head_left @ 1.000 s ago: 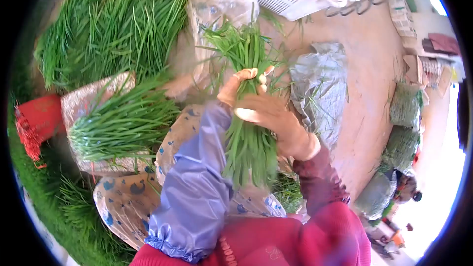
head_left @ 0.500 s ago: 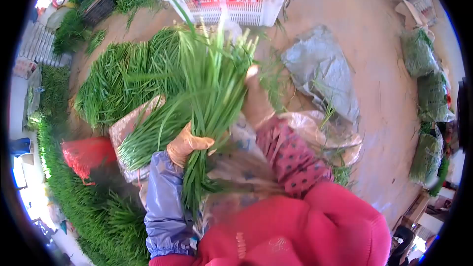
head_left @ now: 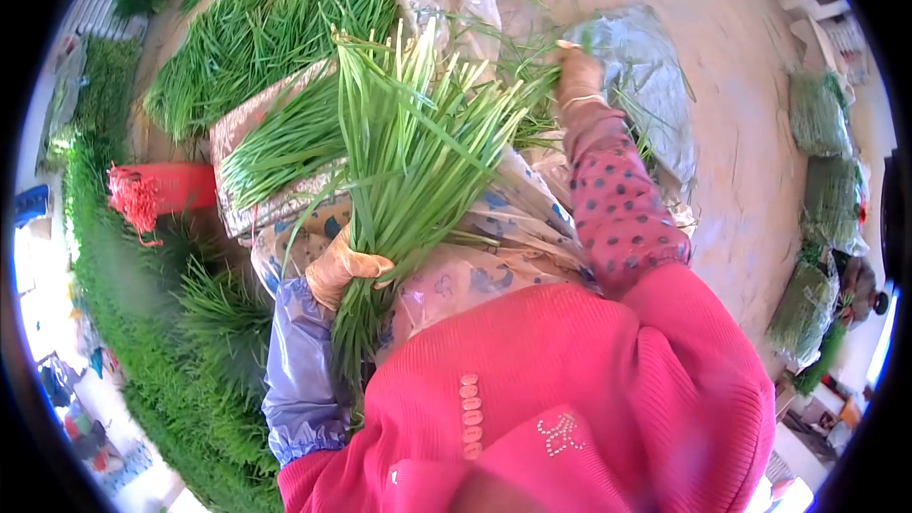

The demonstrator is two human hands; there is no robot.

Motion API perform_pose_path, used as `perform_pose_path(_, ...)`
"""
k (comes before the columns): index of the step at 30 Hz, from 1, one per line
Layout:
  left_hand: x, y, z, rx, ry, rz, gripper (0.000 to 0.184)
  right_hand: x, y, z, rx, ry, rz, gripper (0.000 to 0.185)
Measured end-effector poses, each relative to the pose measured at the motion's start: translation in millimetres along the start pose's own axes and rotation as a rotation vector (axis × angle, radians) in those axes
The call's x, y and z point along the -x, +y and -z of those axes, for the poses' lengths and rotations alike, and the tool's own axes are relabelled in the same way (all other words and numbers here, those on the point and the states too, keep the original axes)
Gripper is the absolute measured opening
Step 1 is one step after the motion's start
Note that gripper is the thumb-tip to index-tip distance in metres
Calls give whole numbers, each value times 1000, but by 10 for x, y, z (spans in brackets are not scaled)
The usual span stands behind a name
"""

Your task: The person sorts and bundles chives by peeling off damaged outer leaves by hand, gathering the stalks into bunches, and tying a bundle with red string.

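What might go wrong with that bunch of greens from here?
The left hand grips the bunch of greens near one end while the other fans out wide, so stems might slip loose. Another bundle appears right beside it, so blades could tangle or mix.

No legible text, studded emblem (head_left: pixel 560 434) on pink sweater (head_left: pixel 532 351) (too unclear to read)

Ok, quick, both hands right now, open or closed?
Left hand: closed around a bunch of green stalks.
Right hand: can't tell whether open or closed.
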State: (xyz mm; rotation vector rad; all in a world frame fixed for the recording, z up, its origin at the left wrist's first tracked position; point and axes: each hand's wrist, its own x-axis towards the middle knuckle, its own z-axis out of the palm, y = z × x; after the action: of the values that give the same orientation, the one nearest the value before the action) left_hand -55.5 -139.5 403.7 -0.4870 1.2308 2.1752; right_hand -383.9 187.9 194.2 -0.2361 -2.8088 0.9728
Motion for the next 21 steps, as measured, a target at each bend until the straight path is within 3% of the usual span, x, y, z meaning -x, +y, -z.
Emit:
perform_pose_path(2,113,-42,27,23,5,54,79,-137,220,319,292,-24,90,16)
perform_pose_path(4,166,-96,85,27,15,42,79,43,-208,1012,417,-6,124,17)
perform_pose_path(8,159,-82,74,41,37,-10,79,200,-847,1690,-964,-494,-328,33)
perform_pose_path(10,127,-41,49,12,40,-15,80,625,-1311,1698,-724,-698,-73,50)
perform_pose_path(12,53,14,-23,-17,39,-26,81,1003,-1753,1731,-472,-915,149,48)
perform_pose_path(13,31,35,-78,-33,24,-50,81,1136,-1768,1507,-400,-872,199,46)
perform_pose_path(16,35,33,-107,-21,-14,-83,86,1379,-1919,1256,-270,-1044,235,43)
perform_pose_path(19,91,-68,-87,-71,-7,-71,89,1503,-1827,1051,2,-987,417,34)
perform_pose_path(21,130,-156,5,-116,26,-63,89,1376,-1673,942,-94,-866,327,30)
